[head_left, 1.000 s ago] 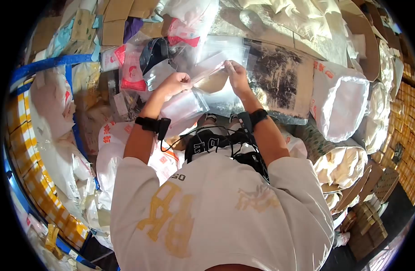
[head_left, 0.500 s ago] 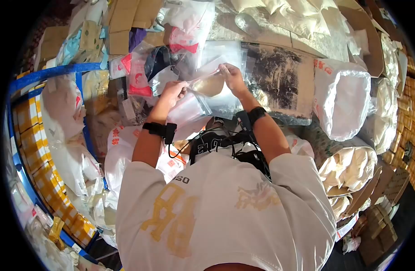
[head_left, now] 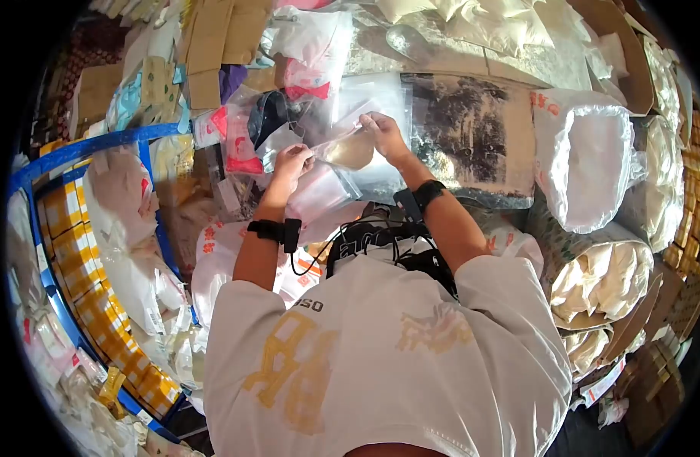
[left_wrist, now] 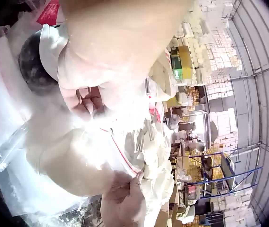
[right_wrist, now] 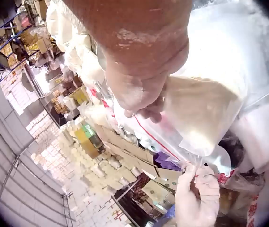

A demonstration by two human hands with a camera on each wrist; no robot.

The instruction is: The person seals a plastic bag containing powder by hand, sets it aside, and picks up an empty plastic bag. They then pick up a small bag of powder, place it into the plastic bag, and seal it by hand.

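Observation:
A clear zip bag (head_left: 350,151) with a red line along its top edge hangs between both hands, pale powder filling its lower part. My left hand (head_left: 291,164) pinches one end of the top edge. At the other end, the fingers of my right hand (head_left: 386,137) grip the same edge. In the right wrist view the powder bag (right_wrist: 203,109) is tilted, its red-lined strip stretched toward the left hand (right_wrist: 198,196). Under the left hand lies a stack of flat clear bags (head_left: 319,190). A dark round bowl (head_left: 268,118) stands just beyond it.
To the right is a powder-smeared dark board (head_left: 472,137). A large white sack (head_left: 594,171), its mouth lined with plastic, stands beyond the board. Filled pale bags (head_left: 495,27) lie at the back. Blue rails (head_left: 99,145) and yellow-and-white boxes (head_left: 99,274) stand to the left.
The right hand has moved left and slightly nearer the body, closing toward the left hand. The left hand has come a little lower. Both keep hold of the bag. The head view has shifted slightly.

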